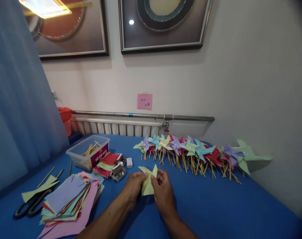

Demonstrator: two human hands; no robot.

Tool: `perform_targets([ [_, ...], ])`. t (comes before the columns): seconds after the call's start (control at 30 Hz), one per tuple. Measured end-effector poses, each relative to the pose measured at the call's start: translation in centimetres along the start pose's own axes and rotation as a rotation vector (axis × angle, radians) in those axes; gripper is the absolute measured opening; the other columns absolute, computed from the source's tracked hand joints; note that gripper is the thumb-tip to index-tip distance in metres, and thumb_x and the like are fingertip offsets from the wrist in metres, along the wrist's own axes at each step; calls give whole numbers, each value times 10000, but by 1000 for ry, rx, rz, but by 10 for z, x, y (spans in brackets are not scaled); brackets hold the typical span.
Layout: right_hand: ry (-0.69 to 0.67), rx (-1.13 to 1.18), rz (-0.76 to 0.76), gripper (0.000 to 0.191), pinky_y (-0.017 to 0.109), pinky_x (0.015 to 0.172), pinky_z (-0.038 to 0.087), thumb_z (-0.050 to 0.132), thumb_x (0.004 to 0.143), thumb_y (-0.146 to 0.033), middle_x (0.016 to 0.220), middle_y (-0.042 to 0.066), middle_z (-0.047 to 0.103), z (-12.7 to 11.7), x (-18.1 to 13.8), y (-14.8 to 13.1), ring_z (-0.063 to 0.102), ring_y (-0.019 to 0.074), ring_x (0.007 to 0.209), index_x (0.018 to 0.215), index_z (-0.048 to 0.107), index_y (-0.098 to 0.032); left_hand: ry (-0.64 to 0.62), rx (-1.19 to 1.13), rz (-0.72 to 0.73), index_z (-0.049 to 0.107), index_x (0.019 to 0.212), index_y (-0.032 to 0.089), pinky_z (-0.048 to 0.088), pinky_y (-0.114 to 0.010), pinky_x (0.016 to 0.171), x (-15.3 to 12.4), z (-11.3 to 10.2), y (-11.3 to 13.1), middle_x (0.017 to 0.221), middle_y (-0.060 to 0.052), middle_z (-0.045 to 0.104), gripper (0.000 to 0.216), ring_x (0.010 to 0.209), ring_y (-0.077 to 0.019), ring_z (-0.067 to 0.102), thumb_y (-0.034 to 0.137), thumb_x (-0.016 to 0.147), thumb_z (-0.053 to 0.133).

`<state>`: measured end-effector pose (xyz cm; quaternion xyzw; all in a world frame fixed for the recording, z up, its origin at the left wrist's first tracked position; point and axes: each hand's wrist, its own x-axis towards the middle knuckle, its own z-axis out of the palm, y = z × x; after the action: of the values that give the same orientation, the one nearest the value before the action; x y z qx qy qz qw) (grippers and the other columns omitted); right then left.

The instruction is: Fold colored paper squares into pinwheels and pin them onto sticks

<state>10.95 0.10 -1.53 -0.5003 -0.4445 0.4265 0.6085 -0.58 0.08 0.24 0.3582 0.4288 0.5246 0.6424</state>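
Bare forearms (111, 215) reach in from the bottom edge, and the left hand (135, 185) and right hand (164, 190) both pinch a yellow pinwheel (148, 186) between them, over the blue table (215, 209). To its left lie a paper stack (66, 194), scissors (34, 201), a box of tacks (119, 174) and a tub (77, 161) of sticks (91, 148). Beyond, toward the right, pinwheels on sticks (190, 147) lie in an overlapping row.

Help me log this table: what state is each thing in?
Yellow paper, partly folded, held by left hand and right hand.
Pinwheels, assembled, lying in a row.
Tub, uncovered, holding sticks.
Small boxes, open, metal pieces inside.
White box, apparently shut.
Paper stack, loose, uneven.
Scissors, partly covered, open or shut unclear.
Curtain, hanging.
Pink note, stuck up, written on.
Valve, setting unclear.
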Motion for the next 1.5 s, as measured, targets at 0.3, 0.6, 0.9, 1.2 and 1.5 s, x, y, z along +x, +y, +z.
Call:
perform_targets([
  [0.3, -28, -79, -42, 367, 353, 628, 562, 695, 789, -426, 791, 23, 765, -3, -5, -4, 743, 261, 722, 1092, 603, -241, 54, 60, 47, 518, 566, 192, 330, -237, 496, 4, -4, -1, 496, 33, 542, 457, 465, -94, 451, 409, 482, 911],
  [0.6, -144, 29, -11, 464, 391, 733, 572, 669, 799, -536, 889, 61, 763, -6, 0, -1, 737, 276, 809, 1137, 572, -233, 138, 103, 92, 525, 563, 197, 316, -230, 476, 8, -12, 11, 481, 33, 531, 368, 447, -90, 432, 388, 514, 836],
  [0.9, -260, -306, -306, 520, 447, 1129, 436, 694, 766, -242, 1323, 79, 677, -13, -17, -9, 608, 288, 1282, 1282, 631, -274, 150, -35, 150, 551, 623, 185, 355, -231, 508, 9, -15, 16, 531, 30, 566, 378, 477, -93, 467, 378, 550, 868],
  [1.2, -137, -459, -416, 191, 435, 1009, 476, 608, 892, -409, 1235, 99, 671, -11, -14, -13, 645, 295, 1161, 881, 729, -262, 129, 30, 161, 535, 583, 187, 264, -221, 488, 8, -8, 7, 511, 54, 500, 373, 469, -65, 372, 402, 534, 835],
  [1.5, -96, -332, -243, 262, 380, 915, 479, 609, 795, -485, 1015, 81, 705, -12, -3, -11, 657, 274, 987, 752, 686, -239, 100, 91, 152, 561, 574, 180, 250, -225, 494, 6, -3, 8, 505, 39, 519, 339, 461, -67, 372, 410, 530, 805],
])
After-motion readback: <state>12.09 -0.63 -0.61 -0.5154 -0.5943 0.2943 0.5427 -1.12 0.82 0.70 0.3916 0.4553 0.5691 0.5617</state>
